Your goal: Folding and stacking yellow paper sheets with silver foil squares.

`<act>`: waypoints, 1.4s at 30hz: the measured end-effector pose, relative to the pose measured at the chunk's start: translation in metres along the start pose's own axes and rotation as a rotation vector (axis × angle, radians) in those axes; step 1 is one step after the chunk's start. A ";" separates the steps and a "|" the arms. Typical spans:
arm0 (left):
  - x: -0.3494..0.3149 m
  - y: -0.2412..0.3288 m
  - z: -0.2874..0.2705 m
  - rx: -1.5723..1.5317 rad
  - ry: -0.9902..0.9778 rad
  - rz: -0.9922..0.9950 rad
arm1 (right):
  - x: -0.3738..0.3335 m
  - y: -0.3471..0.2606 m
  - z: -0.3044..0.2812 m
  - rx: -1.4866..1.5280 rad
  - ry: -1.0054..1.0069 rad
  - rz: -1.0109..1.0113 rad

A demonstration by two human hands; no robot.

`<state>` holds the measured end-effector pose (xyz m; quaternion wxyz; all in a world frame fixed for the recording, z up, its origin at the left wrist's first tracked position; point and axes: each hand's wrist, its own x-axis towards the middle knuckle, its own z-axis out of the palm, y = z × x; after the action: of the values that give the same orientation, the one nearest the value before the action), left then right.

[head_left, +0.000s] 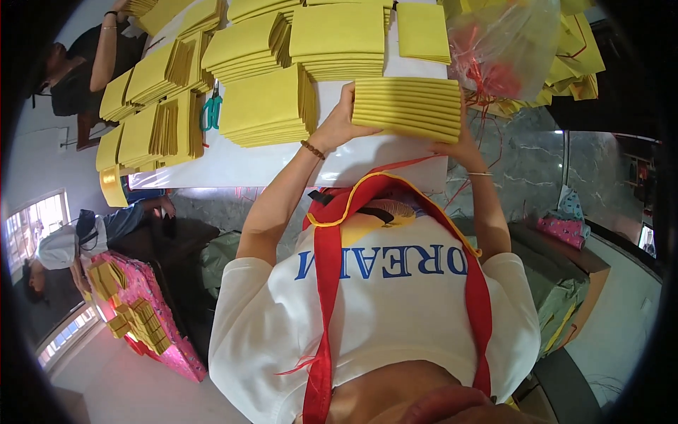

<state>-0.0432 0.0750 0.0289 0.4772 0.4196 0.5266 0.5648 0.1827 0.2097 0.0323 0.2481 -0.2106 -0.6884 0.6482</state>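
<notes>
Between my two hands is a stack of folded yellow pieces (pixel 406 109), its layered folded edges facing me. My left hand (pixel 342 121) grips its left end, thumb along the lower edge. My right hand (pixel 462 147) closes on the right end, its fingers partly hidden behind the stack. The stack is over the near edge of a white table (pixel 339 166). Just beyond lie more neat yellow stacks, one (pixel 265 106) to the left of my left hand and another (pixel 337 39) farther back.
Teal-handled scissors (pixel 210 113) lie among the left stacks. At the far right are a clear plastic bag (pixel 508 56) with red cords and loose yellow pieces (pixel 575 60). Another person's arm (pixel 104 60) reaches in at upper left; a second person sits by a pink-covered table (pixel 169 318).
</notes>
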 end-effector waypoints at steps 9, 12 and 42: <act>0.011 -0.021 -0.004 0.548 0.031 0.272 | 0.001 0.043 0.012 -0.241 0.162 -0.092; 0.013 -0.028 -0.003 0.667 0.051 0.184 | 0.002 0.047 0.013 -0.176 0.194 -0.060; -0.102 0.093 -0.190 -0.291 0.314 -0.294 | 0.142 -0.066 0.189 0.675 -0.325 0.611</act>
<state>-0.2187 -0.0611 0.1070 0.5220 0.1723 0.5627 0.6174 -0.0439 0.1428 0.1005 -0.0101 -0.2069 -0.3763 0.9031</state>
